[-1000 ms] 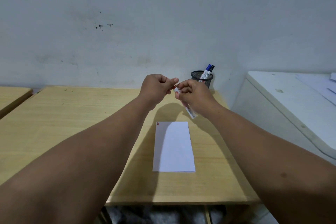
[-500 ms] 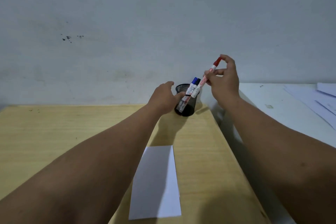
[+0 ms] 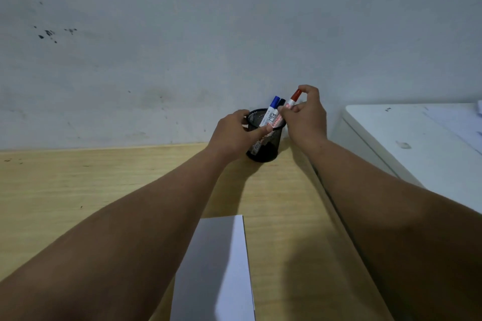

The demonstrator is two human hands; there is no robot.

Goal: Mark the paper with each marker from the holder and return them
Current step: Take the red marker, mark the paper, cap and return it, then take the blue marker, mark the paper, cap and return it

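A black mesh holder (image 3: 264,147) stands at the back of the wooden table (image 3: 78,190), near the wall. My left hand (image 3: 234,133) grips its left side, thumb across the mesh. My right hand (image 3: 307,117) pinches a red-capped marker (image 3: 291,103), cap up, its lower end inside the holder's rim. A blue-capped marker (image 3: 271,111) and a black-capped marker (image 3: 281,102) lean in the holder beside it. A white sheet of paper (image 3: 221,268) lies on the table below, between my forearms.
A white cabinet top (image 3: 417,143) with loose papers on it stands right of the table, a narrow gap between them. The grey wall (image 3: 234,34) rises directly behind the holder.
A second ago both hands held the red marker together above the paper. My right hand carried it to the holder and lowered it in; my left hand took hold of the holder.
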